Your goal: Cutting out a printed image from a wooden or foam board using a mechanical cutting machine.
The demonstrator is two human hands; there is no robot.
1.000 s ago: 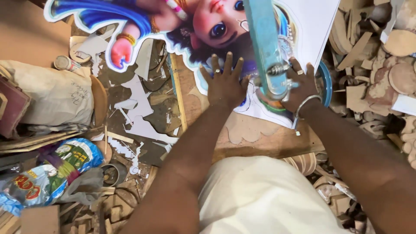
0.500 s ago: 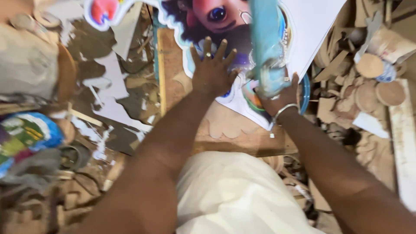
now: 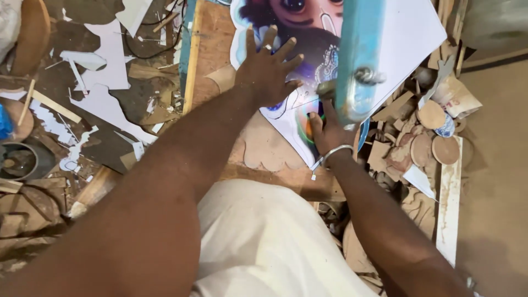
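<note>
My left hand (image 3: 268,69) lies flat with fingers spread on a printed cartoon-character board (image 3: 308,33), pressing it onto a wooden worktable (image 3: 212,49). My right hand (image 3: 328,129), with a metal bangle on the wrist, rests on the board's lower edge just under a turquoise saw arm (image 3: 360,55) that crosses over the board. The saw arm hides part of the right hand's fingers. The white uncut part of the board (image 3: 407,38) spreads to the right.
Round and irregular wood offcuts (image 3: 426,137) pile up at the right, beside a pale plank (image 3: 450,203). White scraps of cut board (image 3: 104,71) and wood bits litter the dark floor at left. A white cloth (image 3: 264,242) covers my lap.
The view has swung right and closer, so the board sits higher in frame. My left hand stays spread on the print; my right hand has slid further under the saw arm.
</note>
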